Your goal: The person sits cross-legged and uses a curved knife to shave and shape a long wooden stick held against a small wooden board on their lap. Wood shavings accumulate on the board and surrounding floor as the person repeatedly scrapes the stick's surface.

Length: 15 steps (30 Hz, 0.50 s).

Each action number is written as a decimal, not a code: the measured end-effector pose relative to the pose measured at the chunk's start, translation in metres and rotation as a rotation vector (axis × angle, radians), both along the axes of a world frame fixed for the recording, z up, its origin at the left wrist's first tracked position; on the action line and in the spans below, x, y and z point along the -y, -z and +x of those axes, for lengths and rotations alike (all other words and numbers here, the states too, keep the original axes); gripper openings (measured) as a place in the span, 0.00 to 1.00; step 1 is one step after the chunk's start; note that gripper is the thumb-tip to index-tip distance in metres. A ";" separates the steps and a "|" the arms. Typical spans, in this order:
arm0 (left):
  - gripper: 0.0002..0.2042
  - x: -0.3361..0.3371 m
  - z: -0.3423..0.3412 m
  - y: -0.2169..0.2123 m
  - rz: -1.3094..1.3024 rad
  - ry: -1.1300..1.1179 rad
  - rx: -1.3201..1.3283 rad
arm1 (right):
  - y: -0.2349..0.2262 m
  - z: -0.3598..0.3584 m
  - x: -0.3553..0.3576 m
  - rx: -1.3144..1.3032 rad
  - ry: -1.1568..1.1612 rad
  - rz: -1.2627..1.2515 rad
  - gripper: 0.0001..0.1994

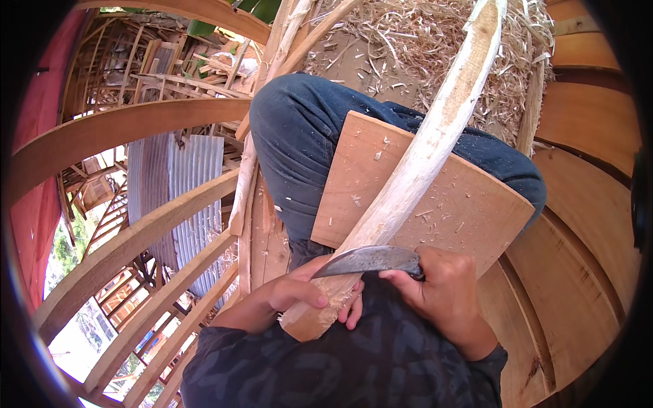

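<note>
A long, pale, roughly hewn wooden pole (435,143) slants from my chest across my lap toward the far right. Near its close end, my left hand (299,285) is wrapped round it from the left, with fingertips showing on the other side. My right hand (439,282) grips a curved, dark metal blade (371,260) at its right end; the handle is mostly hidden in my fist. The blade lies across the pole just beyond my left hand, its tip pointing left. Under the pole, a flat wooden board (469,204) rests across my thighs, dotted with small chips.
Curly wood shavings (408,34) pile up beyond my knees. Curved wooden planks (564,272) form a wall on the right. At the left stand bent timber ribs (136,122), with corrugated metal sheets (197,204) and stacked lumber behind them. A red surface (44,170) borders the far left.
</note>
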<state>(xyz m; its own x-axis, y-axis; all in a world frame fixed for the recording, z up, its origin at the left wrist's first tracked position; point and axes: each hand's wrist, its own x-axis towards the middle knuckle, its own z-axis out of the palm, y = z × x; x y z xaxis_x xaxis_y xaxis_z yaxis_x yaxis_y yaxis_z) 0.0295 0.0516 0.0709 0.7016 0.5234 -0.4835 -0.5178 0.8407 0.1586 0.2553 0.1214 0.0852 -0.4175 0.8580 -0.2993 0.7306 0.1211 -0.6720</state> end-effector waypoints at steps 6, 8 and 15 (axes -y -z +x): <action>0.26 -0.014 0.003 -0.025 -0.140 0.000 -0.226 | 0.009 0.004 -0.002 0.096 -0.025 0.090 0.28; 0.26 -0.010 0.002 -0.024 -0.132 0.005 -0.203 | 0.018 0.015 -0.015 0.176 0.258 0.089 0.28; 0.27 -0.011 0.001 -0.019 -0.027 0.017 -0.164 | -0.005 0.014 0.006 -0.045 0.076 -0.151 0.25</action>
<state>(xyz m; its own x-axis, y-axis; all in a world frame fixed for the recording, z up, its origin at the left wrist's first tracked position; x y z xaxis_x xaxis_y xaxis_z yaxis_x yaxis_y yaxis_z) 0.0303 0.0628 0.0904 0.6206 0.4971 -0.6064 -0.4723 0.8543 0.2170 0.2693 0.1157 0.0906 -0.3691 0.8341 -0.4098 0.7024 -0.0384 -0.7107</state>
